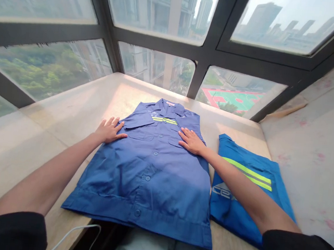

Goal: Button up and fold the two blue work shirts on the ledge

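A blue work jacket (157, 170) lies front up on the sill, buttoned down the middle, collar pointing toward the window. Its short sleeves are folded in across the chest, over part of a yellow-green striped band. My left hand (108, 130) rests flat with fingers spread at the jacket's left edge, below the folded sleeve. On the other side, my right hand (192, 141) lies flat over the right chest pocket area, fingers stretched out. Neither hand grasps anything. The jacket's bottom hem hangs slightly past the sill's front edge.
A second blue garment (244, 185), folded, with yellow-green stripes and white lettering, lies at the right under my forearm. The pale sill (51, 119) meets dark window frames (158, 43) at the back. A white cable (73, 229) hangs at the front edge. A patterned wall (312, 152) bounds the right.
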Available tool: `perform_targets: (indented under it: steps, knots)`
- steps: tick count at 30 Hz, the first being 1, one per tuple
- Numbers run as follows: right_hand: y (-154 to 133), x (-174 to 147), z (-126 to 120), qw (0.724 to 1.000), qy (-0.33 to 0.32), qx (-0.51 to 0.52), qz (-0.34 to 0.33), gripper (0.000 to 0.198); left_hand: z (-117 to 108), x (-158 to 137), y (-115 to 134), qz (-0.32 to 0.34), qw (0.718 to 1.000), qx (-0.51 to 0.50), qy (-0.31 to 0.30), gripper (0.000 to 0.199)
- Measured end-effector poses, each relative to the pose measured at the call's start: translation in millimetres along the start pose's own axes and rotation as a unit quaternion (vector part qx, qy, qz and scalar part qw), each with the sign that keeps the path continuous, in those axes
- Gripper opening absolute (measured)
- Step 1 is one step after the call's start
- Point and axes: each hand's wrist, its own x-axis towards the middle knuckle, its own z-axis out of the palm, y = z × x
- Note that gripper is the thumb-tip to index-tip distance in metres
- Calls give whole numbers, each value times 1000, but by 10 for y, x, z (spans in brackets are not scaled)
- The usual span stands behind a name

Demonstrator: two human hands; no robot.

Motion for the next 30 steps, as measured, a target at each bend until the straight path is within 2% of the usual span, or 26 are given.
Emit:
perform_targets:
  steps: [6,8,10,12,15,18,20,22,25,30]
  knots:
    - [345,334,-166,998,-53,26,25,64,-214,62,352,-25,993,38,106,67]
    - [378,384,-213,997,-63,14,44,64,-225,23,479,-29,992,17,125,66]
    - [317,383,-241,998,-42,-13,51,65,-198,-31,613,-21,991,-20,132,67]
    - [140,322,-246,998,-1,-33,44,66,-150,-94,776,-10,989,-59,137,69]
    - [-319,102,-215,999,44,-20,-10,69,-81,-212,1093,14,984,-109,138,72]
    - [-826,-265,-137,992,62,0,-109,69,-17,-380,1406,90,980,-134,121,72]
    - [-1066,-545,-66,989,49,3,-139,70,38,-511,1518,136,976,-129,107,72]
    - [-1186,-799,-1,991,36,5,-132,68,103,-632,1508,152,976,-121,103,71]
    - [-1198,-1044,42,994,28,13,-103,65,183,-756,1324,143,978,-115,99,67]
    - [-1170,-1144,-35,998,-9,33,-61,64,188,-925,1043,106,988,-90,71,65]
